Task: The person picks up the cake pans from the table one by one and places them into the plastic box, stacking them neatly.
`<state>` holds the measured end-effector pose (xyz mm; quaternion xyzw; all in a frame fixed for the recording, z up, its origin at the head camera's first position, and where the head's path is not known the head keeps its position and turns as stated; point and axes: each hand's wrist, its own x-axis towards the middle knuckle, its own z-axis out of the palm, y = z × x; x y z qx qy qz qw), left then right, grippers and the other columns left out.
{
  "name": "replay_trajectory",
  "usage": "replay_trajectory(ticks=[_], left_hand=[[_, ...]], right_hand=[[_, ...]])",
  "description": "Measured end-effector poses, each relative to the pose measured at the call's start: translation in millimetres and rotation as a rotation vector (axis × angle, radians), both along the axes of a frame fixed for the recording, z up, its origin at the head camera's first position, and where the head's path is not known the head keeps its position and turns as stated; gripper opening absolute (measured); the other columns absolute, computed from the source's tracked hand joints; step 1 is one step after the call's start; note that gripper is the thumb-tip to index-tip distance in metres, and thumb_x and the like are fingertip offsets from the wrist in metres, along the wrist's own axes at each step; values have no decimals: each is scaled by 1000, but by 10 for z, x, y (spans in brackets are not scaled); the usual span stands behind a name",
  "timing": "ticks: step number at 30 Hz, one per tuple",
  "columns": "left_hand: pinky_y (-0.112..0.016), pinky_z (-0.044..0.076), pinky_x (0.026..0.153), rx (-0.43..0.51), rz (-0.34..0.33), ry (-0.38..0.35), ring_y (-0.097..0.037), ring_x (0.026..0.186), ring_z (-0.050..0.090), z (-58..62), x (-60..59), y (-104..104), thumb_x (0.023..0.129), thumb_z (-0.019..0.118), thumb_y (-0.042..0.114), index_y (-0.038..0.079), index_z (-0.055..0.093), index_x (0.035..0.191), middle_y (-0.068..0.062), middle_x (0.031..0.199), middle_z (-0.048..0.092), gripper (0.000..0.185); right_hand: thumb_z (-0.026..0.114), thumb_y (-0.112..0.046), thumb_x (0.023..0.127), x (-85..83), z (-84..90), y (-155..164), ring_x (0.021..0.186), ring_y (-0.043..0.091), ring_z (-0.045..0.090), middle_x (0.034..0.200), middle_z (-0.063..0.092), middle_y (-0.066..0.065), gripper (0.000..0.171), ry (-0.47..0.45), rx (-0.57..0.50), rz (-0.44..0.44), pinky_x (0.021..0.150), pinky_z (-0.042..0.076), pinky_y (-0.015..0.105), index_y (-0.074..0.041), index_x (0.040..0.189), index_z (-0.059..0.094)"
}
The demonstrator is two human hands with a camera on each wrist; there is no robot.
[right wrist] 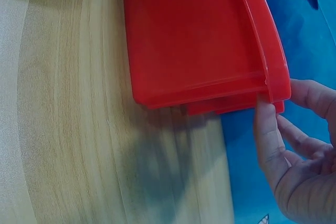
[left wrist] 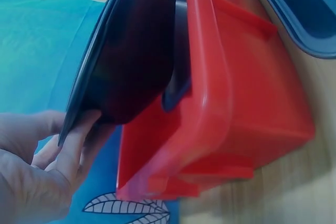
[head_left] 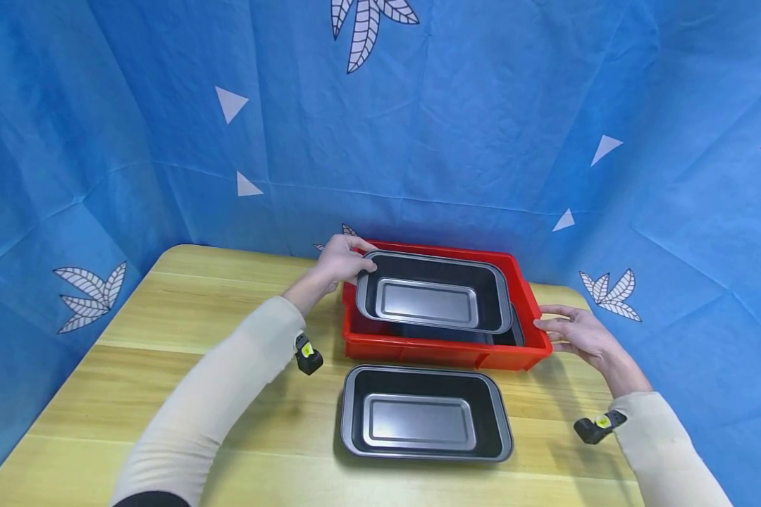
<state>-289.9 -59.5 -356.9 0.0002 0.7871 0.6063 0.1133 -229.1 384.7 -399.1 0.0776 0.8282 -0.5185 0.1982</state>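
Observation:
A red plastic bin (head_left: 444, 350) stands at the far middle of the wooden table. My left hand (head_left: 342, 259) grips the left rim of a dark baking pan (head_left: 434, 292), which sits raised and tilted above the bin; the left wrist view shows my fingers (left wrist: 73, 148) curled round that pan (left wrist: 131, 61). Another dark pan (head_left: 516, 331) lies beneath it inside the bin. My right hand (head_left: 577, 332) has straight fingers, and its thumb (right wrist: 268, 140) touches the bin's (right wrist: 199, 40) right front corner. A third dark pan (head_left: 423, 414) lies flat on the table in front of the bin.
The yellow wooden table (head_left: 165, 366) has rounded corners. A blue cloth backdrop (head_left: 418, 127) with leaf and triangle prints closes in the back and both sides. Bare tabletop lies left of the bin.

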Motion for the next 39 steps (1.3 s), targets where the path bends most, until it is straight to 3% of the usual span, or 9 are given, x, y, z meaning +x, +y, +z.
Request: replay_trajectory(ticks=[12,17,32,39], left_hand=[[-36,62,66,11,5,-14,-31,90,73,-163,-64,260,82,69,-4,4,69,114,-20,109,70,33],[-35,62,65,-24,15,-5,-27,86,72,-238,-77,345,81,70,-2,5,70,113,-18,111,68,32],[-31,62,66,-55,-8,-45,-20,78,69,-340,-93,474,83,72,4,6,69,116,-16,117,64,33],[-32,62,67,-50,7,-40,-24,86,68,-380,-68,564,84,73,6,6,69,115,-15,120,62,31]], right_hand=[[65,-36,92,2,-24,7,93,17,70,103,66,-10,78,-1,13,-10,85,60,31,-4,152,26],[65,-34,93,-5,-42,9,89,15,71,98,67,-12,77,-3,5,-14,84,60,32,-3,151,25],[66,-37,92,5,-36,-6,91,16,70,97,67,-12,79,-6,26,-16,83,60,30,-5,152,25],[65,-37,92,-7,-28,7,90,15,71,98,67,-11,79,5,21,-8,84,60,31,-3,151,26]])
